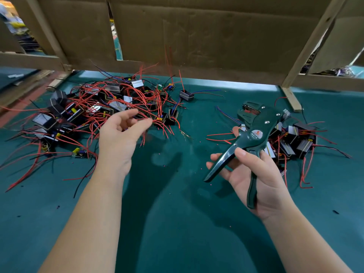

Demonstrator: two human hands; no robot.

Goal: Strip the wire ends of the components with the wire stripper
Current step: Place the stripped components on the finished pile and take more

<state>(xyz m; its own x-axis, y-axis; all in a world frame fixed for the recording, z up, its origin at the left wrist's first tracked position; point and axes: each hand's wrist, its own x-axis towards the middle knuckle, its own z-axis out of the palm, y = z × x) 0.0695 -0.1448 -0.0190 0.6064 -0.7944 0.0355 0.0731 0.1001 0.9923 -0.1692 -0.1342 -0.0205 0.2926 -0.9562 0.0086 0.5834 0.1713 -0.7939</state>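
place: small electronics assembly workshop | bench: teal cloth-covered worktable point(177, 223) | stock: left heap of black boxy components with red leads point(59, 103), right heap of the same point(303, 146) | tool: dark green wire stripper point(256, 133) | backdrop: brown cardboard sheets point(197, 32) on raw timber frame point(309, 46)

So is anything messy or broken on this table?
Yes. Tiny red bits lie scattered on the green mat, like crumbs. The cardboard wall behind has torn gaps, and the left pile of components is one big wire tangle.
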